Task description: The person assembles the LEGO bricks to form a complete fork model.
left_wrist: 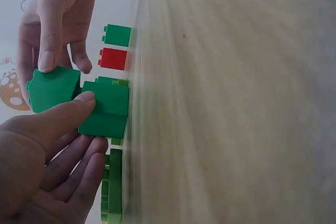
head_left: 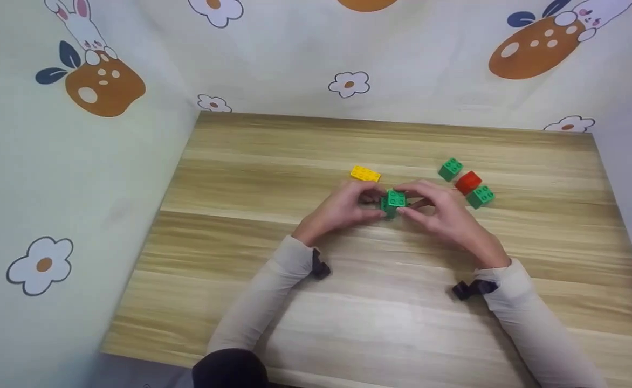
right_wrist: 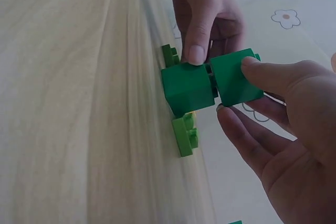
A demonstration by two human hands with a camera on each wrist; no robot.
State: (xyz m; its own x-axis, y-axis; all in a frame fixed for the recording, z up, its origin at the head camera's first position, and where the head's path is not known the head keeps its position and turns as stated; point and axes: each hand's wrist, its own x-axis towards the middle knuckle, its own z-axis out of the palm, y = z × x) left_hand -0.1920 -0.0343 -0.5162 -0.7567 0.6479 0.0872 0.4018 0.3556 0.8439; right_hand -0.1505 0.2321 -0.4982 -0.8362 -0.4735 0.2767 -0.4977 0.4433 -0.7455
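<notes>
My left hand pinches a lower green brick between thumb and fingers, close to the tabletop. With thumb and fingers, my right hand grips a second green brick, whose studs face up. This upper brick sits over the lower brick; a narrow gap with studs shows between them, and the upper one looks slightly tilted. Beside the lower brick lies a flat, lighter green piece, mostly hidden by the hands in the head view.
A yellow brick lies behind my left hand. Right of my right hand are a green brick, a red brick and another green brick. Patterned walls border the wooden table at the back and left.
</notes>
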